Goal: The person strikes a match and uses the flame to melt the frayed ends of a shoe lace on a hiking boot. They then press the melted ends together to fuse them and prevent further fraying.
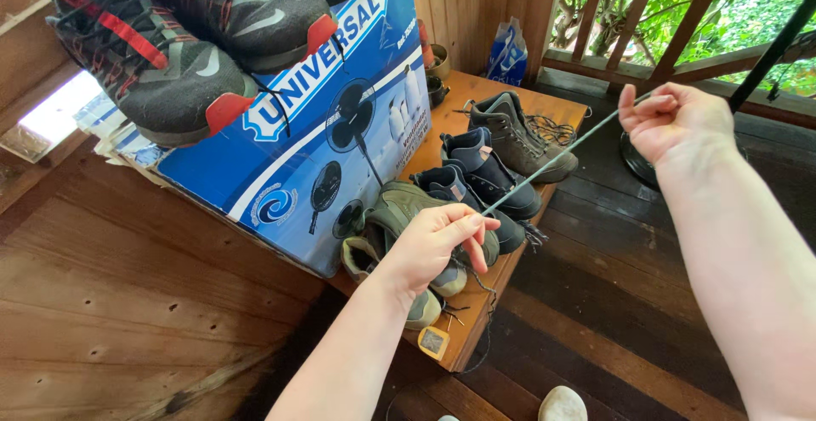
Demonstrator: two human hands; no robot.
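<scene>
— Grey lace (544,168) — who has it?

— Both hands. The left hand (435,247) pinches 1 end between thumb and forefinger, the other fingers curled; the right hand (676,122) pinches the far end, fingers closed round it. It runs taut between them, above the shoes.

— And under it?

— A wooden bench (476,302). 2 olive shoes (399,217) sit near its front edge, 2 dark boots (480,174) behind, a grey-brown boot (514,136) toward the far corner. A blue box (314,145) beside them carries black-and-red trainers (183,38).
</scene>
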